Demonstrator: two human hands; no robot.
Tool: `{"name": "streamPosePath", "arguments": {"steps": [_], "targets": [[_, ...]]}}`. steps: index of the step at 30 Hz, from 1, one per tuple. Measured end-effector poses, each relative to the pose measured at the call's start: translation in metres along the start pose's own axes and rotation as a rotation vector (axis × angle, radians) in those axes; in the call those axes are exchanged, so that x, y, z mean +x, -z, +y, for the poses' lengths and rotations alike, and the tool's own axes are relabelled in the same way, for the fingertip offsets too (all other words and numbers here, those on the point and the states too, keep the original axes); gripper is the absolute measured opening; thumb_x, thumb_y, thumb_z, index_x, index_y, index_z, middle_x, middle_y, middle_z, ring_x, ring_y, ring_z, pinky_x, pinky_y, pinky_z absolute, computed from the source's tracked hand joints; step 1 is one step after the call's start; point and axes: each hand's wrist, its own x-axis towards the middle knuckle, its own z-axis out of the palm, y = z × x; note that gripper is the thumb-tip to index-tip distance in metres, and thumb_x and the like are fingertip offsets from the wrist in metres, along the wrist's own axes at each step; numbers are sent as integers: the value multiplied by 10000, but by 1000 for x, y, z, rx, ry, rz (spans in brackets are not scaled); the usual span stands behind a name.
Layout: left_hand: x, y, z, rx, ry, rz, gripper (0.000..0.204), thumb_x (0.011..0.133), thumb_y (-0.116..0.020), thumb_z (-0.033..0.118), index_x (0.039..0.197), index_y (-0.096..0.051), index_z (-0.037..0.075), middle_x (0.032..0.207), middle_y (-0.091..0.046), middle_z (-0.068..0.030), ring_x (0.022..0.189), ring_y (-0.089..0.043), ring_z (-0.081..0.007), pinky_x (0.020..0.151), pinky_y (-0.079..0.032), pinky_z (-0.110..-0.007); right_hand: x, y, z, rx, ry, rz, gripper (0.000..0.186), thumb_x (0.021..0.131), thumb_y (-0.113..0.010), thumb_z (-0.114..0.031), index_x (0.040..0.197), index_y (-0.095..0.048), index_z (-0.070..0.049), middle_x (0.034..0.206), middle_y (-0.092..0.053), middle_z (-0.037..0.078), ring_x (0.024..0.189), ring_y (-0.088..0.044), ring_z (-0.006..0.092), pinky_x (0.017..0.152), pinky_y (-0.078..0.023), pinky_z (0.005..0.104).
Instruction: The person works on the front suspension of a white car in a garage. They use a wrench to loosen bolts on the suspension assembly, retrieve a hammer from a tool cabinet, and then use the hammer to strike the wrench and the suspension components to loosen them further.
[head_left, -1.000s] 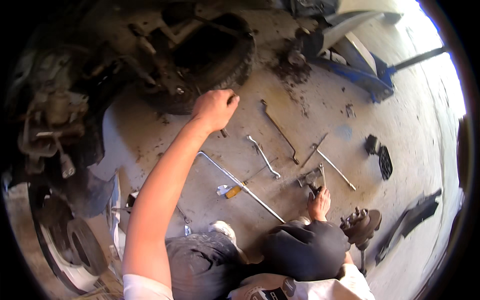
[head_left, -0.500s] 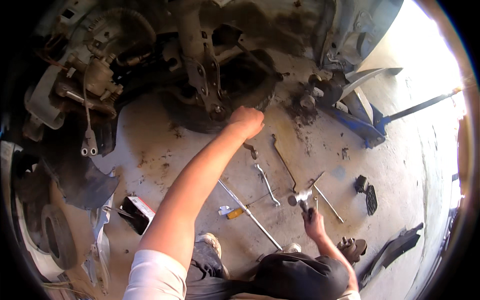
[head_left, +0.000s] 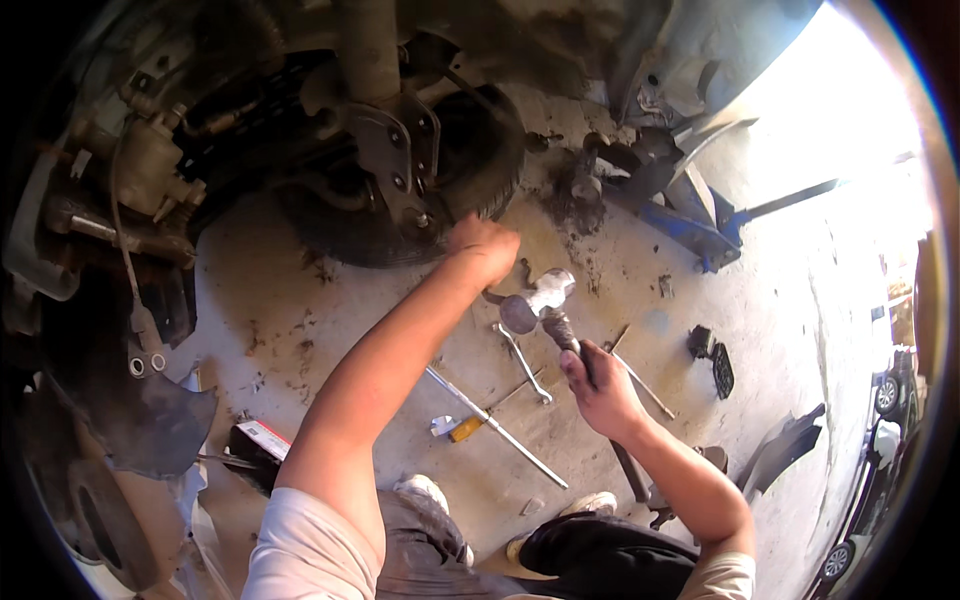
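My left hand (head_left: 482,245) is closed on a dark metal tool, largely hidden by my fingers, at the lower end of a bracket (head_left: 385,150) on a suspension strut (head_left: 370,50). A tire (head_left: 330,245) lies behind and below that bracket. My right hand (head_left: 605,395) grips the handle of a ball-peen hammer (head_left: 538,300), its silver head raised just below and right of my left hand. On the floor beneath lie a combination wrench (head_left: 522,360), a long steel bar (head_left: 470,410) and a yellow-handled screwdriver (head_left: 463,430).
A brake caliper (head_left: 150,175) hangs at the left above a dark splash shield (head_left: 150,425). A blue floor jack (head_left: 675,230) stands upper right. A black plastic part (head_left: 720,365) and a dark trim piece (head_left: 780,445) lie at right. A box (head_left: 262,440) sits lower left.
My right hand has picked the hammer up from the floor and lifted it toward my left hand. My left hand and its tool have moved to the right, beside the strut bracket.
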Motion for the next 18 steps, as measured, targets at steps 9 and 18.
{"name": "streamPosePath", "arguments": {"steps": [9,18], "targets": [[-14,6,-3,11,34,-18,191,703,-637,22,868,-657,115,910,-689,-100,918,-659,-264,879,-464,-381,-7,91,-31,432,531,282,253,911,-518,-123,1107,-505,37,834,-586,93,722,-562,189,618,-451,329],[-5,-28,-2,39,-44,252,202,798,-585,124,983,-666,116,992,-663,-85,1040,-596,-224,935,-445,-389,-22,-25,49,-213,103,-321,262,922,-537,-293,927,-526,-32,672,-607,233,640,-606,432,569,-479,505]]}}
